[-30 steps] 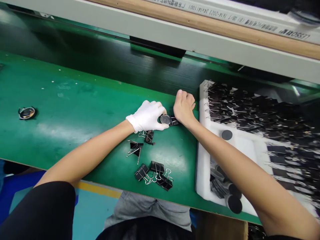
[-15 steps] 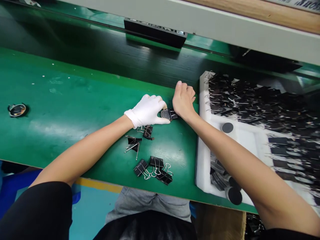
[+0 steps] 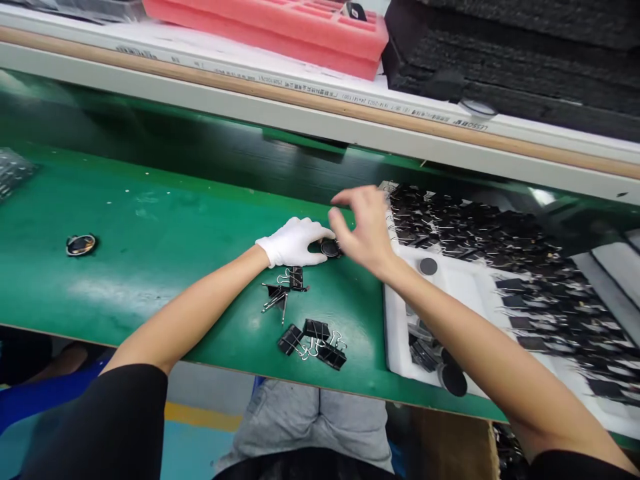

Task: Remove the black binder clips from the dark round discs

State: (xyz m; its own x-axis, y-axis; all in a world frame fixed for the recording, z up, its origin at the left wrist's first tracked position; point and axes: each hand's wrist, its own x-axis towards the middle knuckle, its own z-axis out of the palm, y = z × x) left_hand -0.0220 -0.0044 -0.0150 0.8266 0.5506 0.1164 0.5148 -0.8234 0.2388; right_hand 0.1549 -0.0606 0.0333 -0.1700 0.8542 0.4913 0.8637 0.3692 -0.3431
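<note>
My left hand [image 3: 294, 243], in a white glove, rests on the green table with thumb and fingers closed around a small round black part [image 3: 330, 249]. Bare and slightly blurred, my right hand [image 3: 367, 230] is just right of that part, thumb and forefinger spread, with nothing visible between them. It hides the part's right side. Below the glove lie two black binder clips, one on its side [image 3: 296, 278] and one with its handles toward me [image 3: 276, 293]. Closer to the front edge, three more binder clips [image 3: 316, 329] lie in a cluster.
A white foam tray [image 3: 393, 333] on the right carries rows of binder clips [image 3: 490, 227] and loose black discs [image 3: 453, 380]. Another round part [image 3: 81, 245] lies far left. Above the back runs a shelf edge [image 3: 225, 100] with a pink foam tray [image 3: 270, 33] and black foam [image 3: 515, 60].
My right hand has drawn back from the round part and its fingers have spread. The binder clip seen on that part is now out of sight. The camera has tilted up, showing the shelf.
</note>
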